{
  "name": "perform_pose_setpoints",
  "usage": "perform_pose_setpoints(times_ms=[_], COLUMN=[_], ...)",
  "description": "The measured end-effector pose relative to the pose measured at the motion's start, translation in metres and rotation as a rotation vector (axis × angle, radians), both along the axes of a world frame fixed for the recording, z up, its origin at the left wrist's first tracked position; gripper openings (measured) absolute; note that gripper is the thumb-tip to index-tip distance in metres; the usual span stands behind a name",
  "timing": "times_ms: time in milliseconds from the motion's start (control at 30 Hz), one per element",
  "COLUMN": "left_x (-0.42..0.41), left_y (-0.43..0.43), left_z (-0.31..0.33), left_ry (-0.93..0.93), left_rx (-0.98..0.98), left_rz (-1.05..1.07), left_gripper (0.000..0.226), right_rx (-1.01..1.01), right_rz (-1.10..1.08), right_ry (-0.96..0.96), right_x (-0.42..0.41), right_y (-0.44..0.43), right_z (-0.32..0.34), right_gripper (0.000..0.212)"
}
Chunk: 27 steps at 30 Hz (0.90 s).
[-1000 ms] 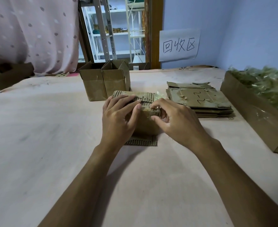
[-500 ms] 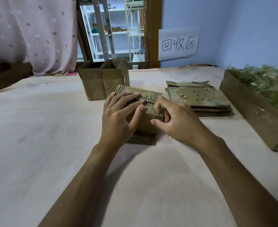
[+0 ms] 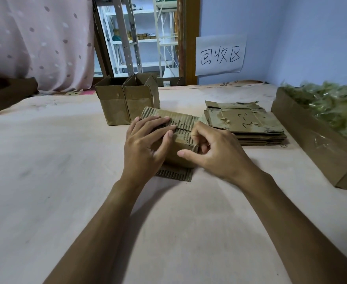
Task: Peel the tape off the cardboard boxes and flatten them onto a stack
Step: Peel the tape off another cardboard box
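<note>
Nearest, on the bench (image 3: pixel 66 160), the left hand (image 3: pixel 146 144) lies over the cardboard box (image 3: pixel 182 121), its fingers fairly straight and pressing on the ribbed top. The right hand (image 3: pixel 215 152) has curled fingers picking at the box's right end. Just beyond to the right sits the stack of flattened boxes (image 3: pixel 244 121). Behind stand two open boxes (image 3: pixel 127 103).
</note>
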State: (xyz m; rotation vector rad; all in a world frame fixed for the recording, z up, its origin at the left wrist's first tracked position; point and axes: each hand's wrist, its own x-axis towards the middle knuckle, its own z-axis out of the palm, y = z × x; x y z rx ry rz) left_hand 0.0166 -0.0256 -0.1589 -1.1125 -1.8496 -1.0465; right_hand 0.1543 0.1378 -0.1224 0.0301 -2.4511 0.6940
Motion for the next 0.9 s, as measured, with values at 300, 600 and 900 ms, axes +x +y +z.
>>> perform_pose_setpoints(times_ms=[300,600,900], left_x=[-0.002,-0.006,-0.005], left_y=[0.0,0.002,0.003], left_z=[-0.002,-0.003,-0.004], left_ry=[-0.109,-0.181,-0.179], left_rx=[0.03,0.017,0.004], left_rz=[-0.035,0.0,0.016], left_gripper=[0.024,0.036,0.034], right_rx=[-0.103,-0.119,-0.328], right_rz=[0.01,-0.065,-0.036], right_ry=[0.06,0.185,0.126], right_x=[-0.005,-0.009,-0.009], right_y=[0.001,-0.005,0.007], right_z=[-0.008,-0.016,-0.01], right_gripper=[0.026,0.038,0.03])
